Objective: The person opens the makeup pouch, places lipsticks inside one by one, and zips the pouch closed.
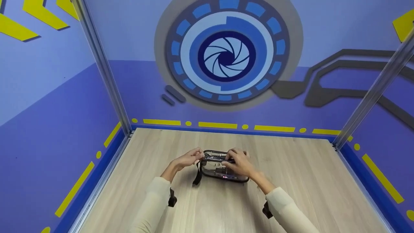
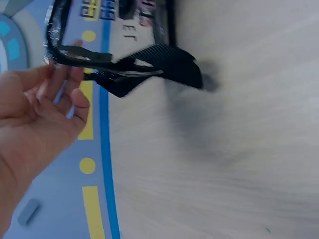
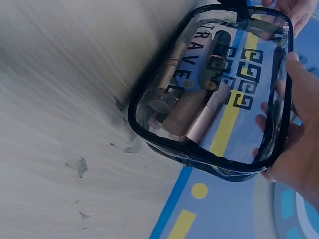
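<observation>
A clear cosmetic bag with black trim stands on the wooden table between both hands. My left hand pinches its upper left corner with fingertips and thumb; whether a zipper pull is between them, I cannot tell. A black strap hangs from that end, below the left fingers. On the right, my right hand grips the bag's top edge, thumb on the near side, fingers over the far side. Through the clear panel, the right wrist view shows several cosmetic tubes and dark printed lettering, including "TRAVEL".
The light wooden tabletop extends around the bag on all sides. A blue-purple printed wall rises behind it, with side walls and metal posts at the corners. Dark devices are strapped to both wrists.
</observation>
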### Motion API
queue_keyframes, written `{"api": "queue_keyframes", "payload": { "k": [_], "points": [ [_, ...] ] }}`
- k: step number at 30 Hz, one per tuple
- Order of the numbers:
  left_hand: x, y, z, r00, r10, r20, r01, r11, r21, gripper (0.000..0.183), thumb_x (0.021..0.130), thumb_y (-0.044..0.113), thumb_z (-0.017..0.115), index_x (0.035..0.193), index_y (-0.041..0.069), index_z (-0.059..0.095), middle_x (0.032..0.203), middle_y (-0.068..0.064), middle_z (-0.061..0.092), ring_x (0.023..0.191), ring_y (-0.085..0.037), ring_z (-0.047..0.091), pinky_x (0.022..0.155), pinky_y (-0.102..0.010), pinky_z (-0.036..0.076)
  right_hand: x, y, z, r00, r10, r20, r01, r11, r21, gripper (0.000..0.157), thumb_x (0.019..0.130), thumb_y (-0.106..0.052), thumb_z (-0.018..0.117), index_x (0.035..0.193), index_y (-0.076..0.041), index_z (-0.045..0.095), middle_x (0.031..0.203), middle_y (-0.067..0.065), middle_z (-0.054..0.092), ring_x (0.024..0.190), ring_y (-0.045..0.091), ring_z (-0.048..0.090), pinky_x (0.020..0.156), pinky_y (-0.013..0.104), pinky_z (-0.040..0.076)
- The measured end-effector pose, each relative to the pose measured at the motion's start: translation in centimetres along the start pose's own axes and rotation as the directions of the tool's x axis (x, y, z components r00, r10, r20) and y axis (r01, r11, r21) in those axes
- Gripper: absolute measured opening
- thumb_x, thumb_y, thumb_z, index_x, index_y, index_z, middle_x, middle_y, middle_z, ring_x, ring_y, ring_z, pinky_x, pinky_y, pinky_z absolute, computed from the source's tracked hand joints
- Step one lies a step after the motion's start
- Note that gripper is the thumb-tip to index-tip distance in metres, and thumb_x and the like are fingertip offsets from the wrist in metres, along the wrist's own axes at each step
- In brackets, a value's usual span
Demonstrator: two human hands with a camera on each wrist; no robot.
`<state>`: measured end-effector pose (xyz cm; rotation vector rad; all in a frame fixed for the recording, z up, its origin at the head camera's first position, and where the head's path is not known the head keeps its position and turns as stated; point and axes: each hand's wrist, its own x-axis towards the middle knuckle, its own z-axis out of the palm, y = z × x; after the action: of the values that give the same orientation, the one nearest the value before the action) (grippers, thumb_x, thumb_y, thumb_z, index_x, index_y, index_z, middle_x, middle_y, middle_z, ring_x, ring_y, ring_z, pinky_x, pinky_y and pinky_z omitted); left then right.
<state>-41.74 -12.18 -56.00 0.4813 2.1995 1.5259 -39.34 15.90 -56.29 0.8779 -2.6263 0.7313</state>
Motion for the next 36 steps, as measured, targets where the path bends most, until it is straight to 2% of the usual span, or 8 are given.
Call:
{"api": "queue_keyframes", "payload": {
  "k": [4,12,15,17,21,28,31,36],
  "points": [
    [0.2,-0.5,0.4,1.0,0.029,0.007,-0.029,0.999,0.015,0.015,0.112,0.017,0.037,0.105,0.009,0.047,0.089,0.003,0.038,0.075,-0.012,0.034,0.067,-0.025,0.03,0.0,-0.1,0.0,0.999,-0.016,0.043,0.017,1.0,-0.017,0.019,0.095,-0.033,0.072,0.102,-0.016,0.068,0.116,0.011,0.067,0.113,0.037,0.061,0.093,0.061,0.038],
    [0.3,-0.3,0.8,0.987,0.156,-0.022,-0.152,0.979,0.134,0.017,0.112,0.018,0.038,0.106,0.003,0.046,0.088,0.002,0.037,0.079,-0.014,0.037,0.071,-0.027,0.033,0.2,-0.3,-0.3,0.996,-0.029,0.079,0.035,0.997,-0.075,0.019,0.096,-0.034,0.069,0.102,-0.016,0.069,0.115,0.014,0.066,0.11,0.036,0.061,0.091,0.061,0.041],
    [0.3,0.0,0.7,0.975,0.219,-0.04,-0.206,0.956,0.21,0.019,0.111,0.015,0.041,0.105,-0.001,0.05,0.085,0.002,0.039,0.078,-0.015,0.038,0.072,-0.027,0.033,0.3,-0.2,-0.5,0.996,-0.053,0.067,0.06,0.992,-0.109,0.019,0.096,-0.034,0.069,0.099,-0.016,0.068,0.112,0.013,0.066,0.106,0.034,0.063,0.089,0.059,0.042],
    [0.4,0.3,0.6,0.966,0.257,-0.037,-0.237,0.932,0.276,0.019,0.11,0.012,0.042,0.103,-0.002,0.052,0.083,0.0,0.041,0.081,-0.017,0.038,0.083,-0.034,0.04,0.2,-0.2,-0.6,0.997,-0.062,0.054,0.069,0.989,-0.128,0.018,0.095,-0.034,0.069,0.097,-0.016,0.067,0.109,0.012,0.066,0.103,0.032,0.064,0.088,0.058,0.042],
    [0.4,0.6,0.6,0.966,0.252,-0.062,-0.207,0.894,0.398,0.02,0.111,0.015,0.04,0.101,0.003,0.053,0.085,-0.003,0.046,0.09,-0.02,0.036,0.091,-0.044,0.033,0.1,-0.1,-1.0,0.996,-0.078,0.038,0.083,0.984,-0.156,0.017,0.094,-0.032,0.072,0.093,-0.016,0.066,0.105,0.011,0.066,0.099,0.03,0.065,0.087,0.058,0.043],
    [0.4,0.6,0.4,0.945,0.304,-0.122,-0.199,0.828,0.524,0.023,0.111,0.023,0.042,0.102,0.007,0.056,0.087,-0.01,0.056,0.087,-0.018,0.038,0.087,-0.043,0.03,0.3,-0.2,-1.5,0.995,-0.094,0.035,0.099,0.976,-0.192,0.015,0.094,-0.031,0.071,0.092,-0.017,0.069,0.104,0.009,0.068,0.096,0.029,0.066,0.085,0.055,0.041],
    [0.3,0.5,0.3,0.94,0.319,-0.119,-0.221,0.837,0.5,0.021,0.11,0.016,0.045,0.101,0.001,0.057,0.091,-0.014,0.06,0.087,-0.024,0.049,0.087,-0.046,0.038,0.3,-0.3,-1.6,0.996,-0.063,0.066,0.074,0.98,-0.184,0.015,0.094,-0.031,0.072,0.092,-0.016,0.069,0.106,0.009,0.068,0.099,0.029,0.064,0.086,0.056,0.041],
    [0.1,-0.2,0.5,0.94,0.31,-0.138,-0.225,0.873,0.432,0.019,0.107,0.006,0.048,0.099,-0.007,0.06,0.1,-0.025,0.065,0.094,-0.039,0.066,0.075,-0.034,0.049,0.2,-0.5,-1.8,0.989,0.021,0.145,-0.003,0.993,-0.119,0.014,0.095,-0.028,0.071,0.092,-0.014,0.069,0.114,0.011,0.067,0.106,0.032,0.062,0.092,0.062,0.039]
  ]
}}
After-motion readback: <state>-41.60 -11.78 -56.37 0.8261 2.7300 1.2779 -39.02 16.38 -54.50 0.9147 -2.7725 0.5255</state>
